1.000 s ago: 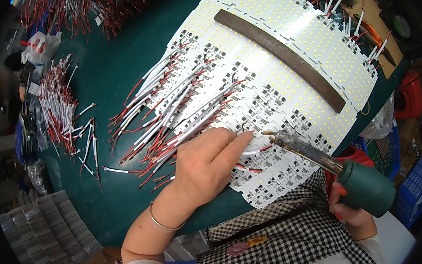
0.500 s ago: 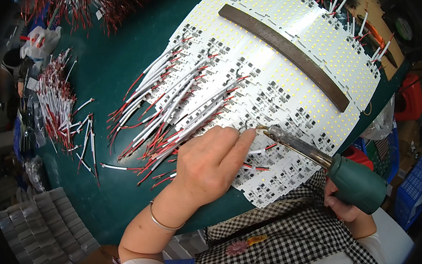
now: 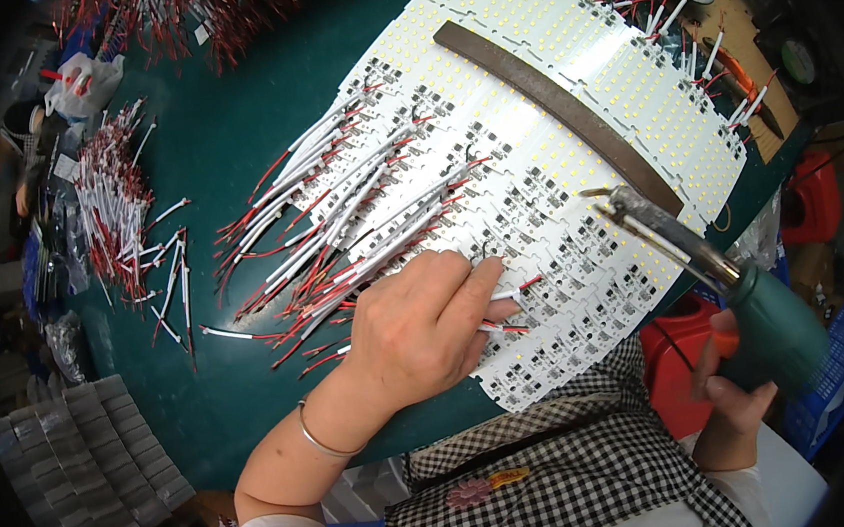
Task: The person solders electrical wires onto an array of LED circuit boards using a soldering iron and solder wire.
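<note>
My left hand (image 3: 417, 319) is closed in a pinch on a short white-sleeved wire (image 3: 517, 289) with a red end, above the near side of a panel of white LED circuit boards (image 3: 529, 114). Another wire end pokes out below its fingertips. At the right, my right hand (image 3: 722, 388) grips a soldering gun (image 3: 779, 333) with a green body and an orange trigger. Its metal tip hangs over the boards, apart from the left hand. Rows of white-sleeved wires (image 3: 361, 194) with red ends lie across the boards' left part.
A curved brown bar (image 3: 563, 101) lies across the boards. Loose wires (image 3: 116, 210) are heaped on the green table (image 3: 221, 141) at left. Stacked grey pieces (image 3: 88, 463) stand at lower left. A cardboard piece (image 3: 761, 123) with an orange-handled tool lies at far right, near a red stool (image 3: 686, 351).
My right hand has drawn the soldering gun up and to the right, away from my left hand. The left hand stays nearly in place, still pinching. The boards have shifted slightly in view.
</note>
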The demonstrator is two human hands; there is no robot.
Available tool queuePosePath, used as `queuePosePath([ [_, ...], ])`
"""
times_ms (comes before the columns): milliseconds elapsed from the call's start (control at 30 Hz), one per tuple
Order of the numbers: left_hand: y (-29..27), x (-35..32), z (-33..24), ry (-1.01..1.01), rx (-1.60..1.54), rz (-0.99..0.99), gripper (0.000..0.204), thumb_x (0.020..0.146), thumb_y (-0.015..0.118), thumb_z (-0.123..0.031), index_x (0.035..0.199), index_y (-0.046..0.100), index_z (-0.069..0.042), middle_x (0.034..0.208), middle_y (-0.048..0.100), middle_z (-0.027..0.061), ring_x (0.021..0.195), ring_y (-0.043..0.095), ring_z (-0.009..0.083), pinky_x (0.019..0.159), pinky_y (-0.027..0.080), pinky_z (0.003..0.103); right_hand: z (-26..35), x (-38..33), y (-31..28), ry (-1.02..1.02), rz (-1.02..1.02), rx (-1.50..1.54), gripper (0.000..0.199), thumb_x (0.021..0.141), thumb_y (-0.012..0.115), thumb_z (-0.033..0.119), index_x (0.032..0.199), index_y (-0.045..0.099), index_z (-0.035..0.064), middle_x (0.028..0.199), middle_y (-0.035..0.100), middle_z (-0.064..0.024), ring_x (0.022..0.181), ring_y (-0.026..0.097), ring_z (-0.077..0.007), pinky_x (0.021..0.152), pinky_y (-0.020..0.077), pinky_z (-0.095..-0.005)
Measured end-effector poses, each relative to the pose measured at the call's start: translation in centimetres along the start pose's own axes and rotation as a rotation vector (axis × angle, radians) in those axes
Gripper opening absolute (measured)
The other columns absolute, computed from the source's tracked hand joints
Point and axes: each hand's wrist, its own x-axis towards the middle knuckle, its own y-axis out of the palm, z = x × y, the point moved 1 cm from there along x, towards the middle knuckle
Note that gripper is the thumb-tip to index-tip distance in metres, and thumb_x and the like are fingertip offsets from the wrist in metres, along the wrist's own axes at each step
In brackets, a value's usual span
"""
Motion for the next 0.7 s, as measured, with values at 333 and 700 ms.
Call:
queuePosePath([
  [333, -0.9, 0.3, 0.5, -0.265, -0.219, -0.323, 0.054, 0.063, 0.061, 0.019, 0.114, 0.068, 0.003, 0.090, 0.068, 0.0133, 0.070, 0.065, 0.0217, 0.056, 0.050, 0.031, 4.0, -0.4, -3.2, -0.239, 0.057, -0.381, 0.068, 0.074, 0.072, 0.012, 0.131, 0.048, -0.0151, 0.073, 0.061, -0.0150, 0.045, 0.053, -0.0154, 0.044, 0.0438, -0.0244],
  [700, 0.0, 0.8, -0.1, -0.075, 0.133, -0.087, 0.043, 0.067, 0.067, 0.005, 0.109, 0.073, -0.005, 0.074, 0.054, 0.0047, 0.059, 0.055, 0.0196, 0.048, 0.045, 0.033, -0.4, -0.4, 0.3, -0.009, -0.012, -0.129, 0.064, 0.074, 0.079, 0.006, 0.128, 0.051, -0.0163, 0.083, 0.063, -0.0155, 0.052, 0.057, -0.0161, 0.045, 0.0491, -0.0260],
])
